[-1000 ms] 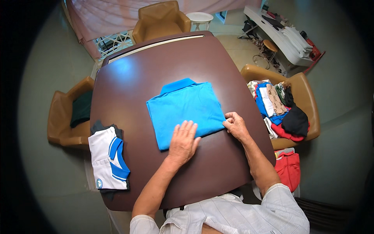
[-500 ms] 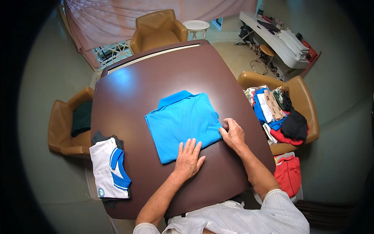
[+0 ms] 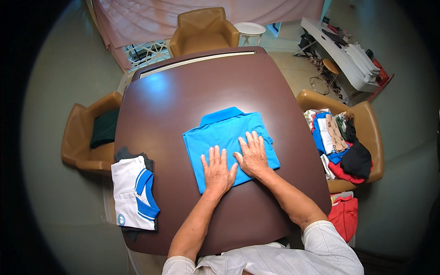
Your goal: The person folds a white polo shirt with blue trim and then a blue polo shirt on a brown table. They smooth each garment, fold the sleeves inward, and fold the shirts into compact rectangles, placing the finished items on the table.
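Note:
A bright blue collared shirt (image 3: 220,128) lies folded into a rough rectangle on the dark brown table (image 3: 183,87), its collar pointing away from me. My left hand (image 3: 217,170) rests flat on its near part, fingers spread. Beside it, my right hand (image 3: 252,155) presses flat on the right half of the shirt, fingers apart and pointing away. Neither hand grips the cloth. To the left, a folded white shirt with a blue collar (image 3: 133,192) lies on top of dark folded clothes at the table's edge.
A tan armchair (image 3: 373,133) on the right holds a pile of mixed clothes (image 3: 339,142), with red clothing (image 3: 343,215) below it. On the left, another armchair (image 3: 73,137) bears a dark green cloth (image 3: 104,128). A third armchair (image 3: 201,30) and a white round stool (image 3: 250,29) stand beyond the table.
My right hand has moved from the shirt's right edge onto its top and flattened. My left hand has slid slightly farther onto the cloth. The whole view has shifted a little.

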Tool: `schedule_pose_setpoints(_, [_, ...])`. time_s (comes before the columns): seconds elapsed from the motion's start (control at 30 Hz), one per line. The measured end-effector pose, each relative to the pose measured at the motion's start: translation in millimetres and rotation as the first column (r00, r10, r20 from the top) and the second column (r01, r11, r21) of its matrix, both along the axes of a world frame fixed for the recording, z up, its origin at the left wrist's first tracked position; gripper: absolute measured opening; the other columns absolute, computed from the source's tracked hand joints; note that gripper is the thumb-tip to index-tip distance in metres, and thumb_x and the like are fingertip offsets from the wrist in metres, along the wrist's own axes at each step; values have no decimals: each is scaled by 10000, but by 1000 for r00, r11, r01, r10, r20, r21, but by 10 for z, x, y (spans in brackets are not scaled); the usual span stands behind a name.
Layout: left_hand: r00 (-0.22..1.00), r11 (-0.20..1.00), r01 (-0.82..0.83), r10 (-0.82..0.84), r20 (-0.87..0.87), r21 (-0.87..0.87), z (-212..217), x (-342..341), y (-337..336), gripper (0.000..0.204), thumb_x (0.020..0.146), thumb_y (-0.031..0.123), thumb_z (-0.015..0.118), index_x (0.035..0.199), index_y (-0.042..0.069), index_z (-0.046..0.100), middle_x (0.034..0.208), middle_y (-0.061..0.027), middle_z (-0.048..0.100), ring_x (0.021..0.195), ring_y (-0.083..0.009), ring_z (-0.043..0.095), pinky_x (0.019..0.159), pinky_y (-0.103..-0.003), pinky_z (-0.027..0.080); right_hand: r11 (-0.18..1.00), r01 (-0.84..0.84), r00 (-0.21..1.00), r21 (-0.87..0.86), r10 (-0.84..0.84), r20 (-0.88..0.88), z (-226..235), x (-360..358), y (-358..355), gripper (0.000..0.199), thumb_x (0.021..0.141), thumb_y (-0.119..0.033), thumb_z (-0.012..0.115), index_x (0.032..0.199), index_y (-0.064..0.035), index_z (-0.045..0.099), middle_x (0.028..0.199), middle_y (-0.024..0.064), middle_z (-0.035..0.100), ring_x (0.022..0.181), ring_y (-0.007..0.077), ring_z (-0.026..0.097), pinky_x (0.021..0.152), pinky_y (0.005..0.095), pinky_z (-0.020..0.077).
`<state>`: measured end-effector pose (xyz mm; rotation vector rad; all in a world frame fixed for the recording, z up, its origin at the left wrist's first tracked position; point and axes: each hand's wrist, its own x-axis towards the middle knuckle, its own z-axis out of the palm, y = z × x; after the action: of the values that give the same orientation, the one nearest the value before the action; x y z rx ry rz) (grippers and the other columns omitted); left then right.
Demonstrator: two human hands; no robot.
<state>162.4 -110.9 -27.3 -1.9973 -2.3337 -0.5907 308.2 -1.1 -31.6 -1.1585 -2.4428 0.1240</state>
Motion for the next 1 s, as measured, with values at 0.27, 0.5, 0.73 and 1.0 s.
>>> schedule_pose_setpoints(0.27, [998, 995, -51, 48, 43, 90, -51, -95, -8, 712, 1018, 465, 670, 1535, -7, 537, 1641, -273, 454, 1581, -423, 346, 1277, -687, 164, 1000, -19, 1000, 23, 19, -8, -1, -11, -12, 671, 992, -453, 720, 1489, -21, 595, 1591, 289, 469, 1542, 489, 355, 1275, 644, 233])
schedule_pose_setpoints(0.5, [931, 910, -321, 251, 266, 263, -90, -1030, 303, 603, 989, 285, 737, 1482, -12, 559, 1442, -281, 584, 1345, -437, 549, 1136, -563, 428, 1000, -28, 998, 4, 28, -64, 109, 29, -24, 621, 971, -352, 770, 1475, -32, 600, 1567, 266, 497, 1514, 469, 395, 1257, 624, 277])
schedule_pose_setpoints(0.73, [719, 889, -456, 401, 568, -51, 17, -1696, 698, 498, 858, 327, 846, 1231, 7, 763, 1067, -169, 797, 1017, -330, 768, 958, -458, 597, 987, 160, 944, -27, -161, -289, 284, 137, 484, 531, 924, -257, 790, 1387, -44, 640, 1426, 187, 607, 1326, 396, 546, 1110, 537, 423])
schedule_pose_setpoints(1.0, [672, 918, -386, 345, 655, -88, -56, -1818, 779, 322, 854, 216, 835, 1068, -18, 779, 892, -53, 753, 779, -147, 693, 738, -336, 584, 866, 358, 857, -349, -453, -247, 268, 227, 1332, 512, 913, -379, 754, 1300, -46, 705, 1106, 137, 791, 1112, 363, 710, 1009, 552, 486])
